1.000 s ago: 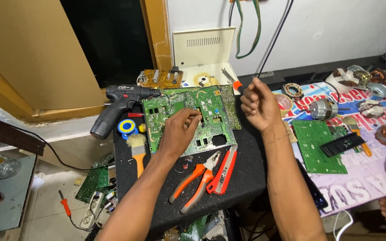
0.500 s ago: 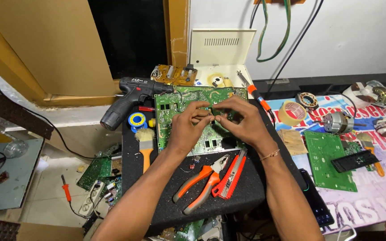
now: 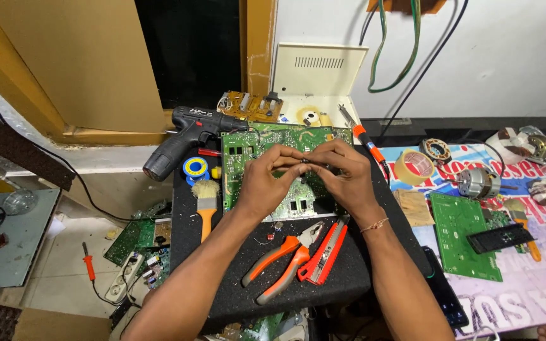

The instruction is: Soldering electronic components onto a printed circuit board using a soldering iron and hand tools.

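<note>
Head view, hands: your left hand (image 3: 261, 182) and right hand (image 3: 342, 173) meet at the centre of the frame, fingertips pinched together on a tiny dark part (image 3: 303, 161) held just above the board; what it is cannot be made out.
Head view, board: the green rectangular circuit board (image 3: 251, 146) lies flat on the black foam pad (image 3: 222, 265), mid-frame, under both hands.
Head view, tools: orange-handled pliers (image 3: 279, 257) and a red utility knife (image 3: 325, 252) lie below your wrists; a yellow-handled brush (image 3: 205, 202) sits left of the board, a black heat gun (image 3: 184, 136) at upper left, an orange-handled soldering iron (image 3: 364, 139) just right of the board.
Risk: the pinched part is small, so a loose grip could drop it among the board's components or into the foam. Your right forearm passes near the iron; brushing its tip could burn you, if it is hot.
Hidden: your hands cover the board's middle, and the worktop's right edge (image 3: 538, 278) is cut off by the frame.
</note>
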